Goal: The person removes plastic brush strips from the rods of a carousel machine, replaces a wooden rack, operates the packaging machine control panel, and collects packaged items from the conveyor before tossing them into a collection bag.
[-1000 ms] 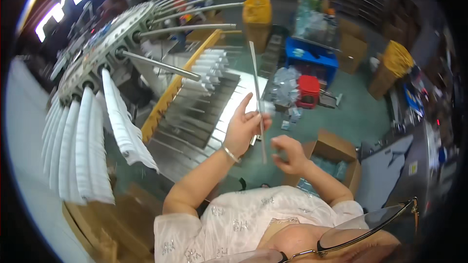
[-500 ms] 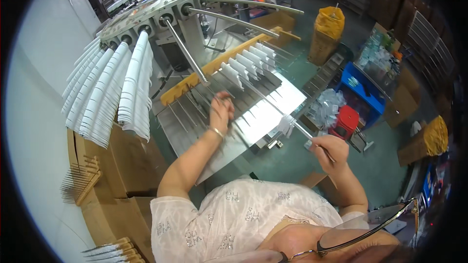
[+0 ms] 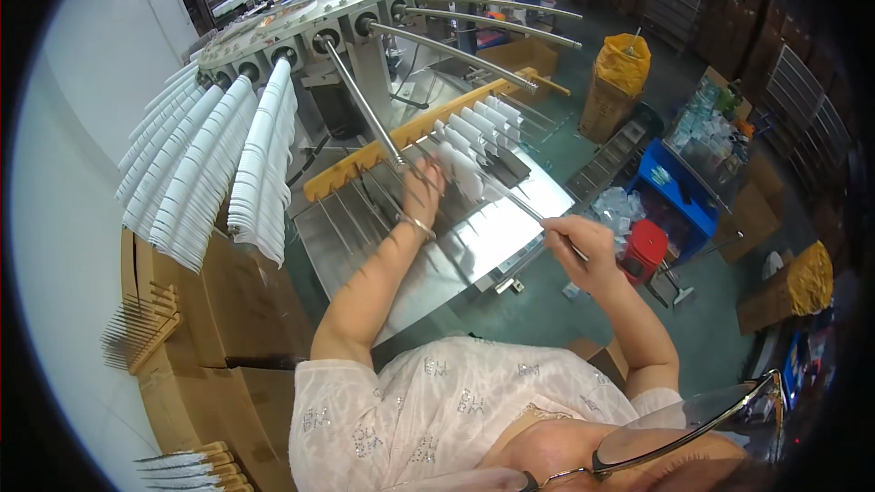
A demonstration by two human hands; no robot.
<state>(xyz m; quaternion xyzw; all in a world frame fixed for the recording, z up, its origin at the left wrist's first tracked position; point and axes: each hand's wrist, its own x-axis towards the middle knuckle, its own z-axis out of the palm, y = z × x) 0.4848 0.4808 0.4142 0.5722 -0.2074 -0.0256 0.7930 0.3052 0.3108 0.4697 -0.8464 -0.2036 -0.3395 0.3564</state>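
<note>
The metal tabletop (image 3: pixel 497 240) looks glossy, the wooden rack (image 3: pixel 330 182) matt.

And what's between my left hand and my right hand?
In the head view, a thin rod, held by your right hand, slants toward blurred white material near your left hand; the shiny metal table shows below.

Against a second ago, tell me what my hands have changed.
Your right hand, with nothing visible in it then, now grips a thin rod slanting up-left. Your left hand no longer holds a rod upright before you; it has moved to the yellow rack, its grip unclear. White sleeves still hang from the round machine; white pieces remain along the rack.
</note>
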